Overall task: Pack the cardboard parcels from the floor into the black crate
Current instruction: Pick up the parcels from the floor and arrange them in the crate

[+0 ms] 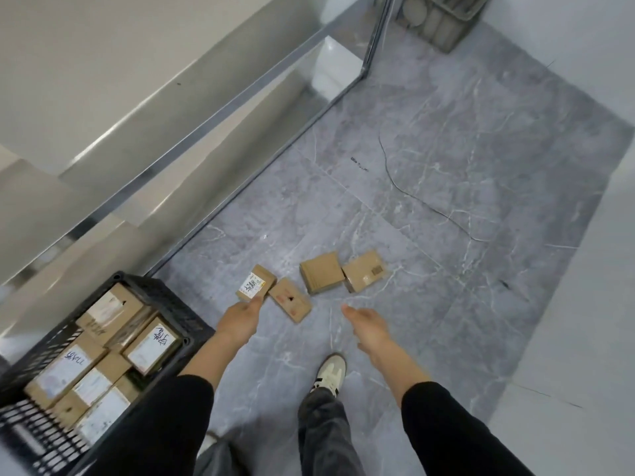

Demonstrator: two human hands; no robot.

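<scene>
- The left hand (240, 321) pinches the labelled parcel (256, 283) by its near end, thumb on top and fingers hidden beneath; I'd firm that hold before swinging to the black crate (161, 297).
- The right hand (366, 322) hangs relaxed, holding nothing.
- 3 other parcels lie on the floor (446, 166).

cardboard parcels (321, 272) lie scattered on a grey veined floor (446, 166). a black crate (168, 300) stands beside them, a thin cable (429, 208) trailing beyond.
</scene>
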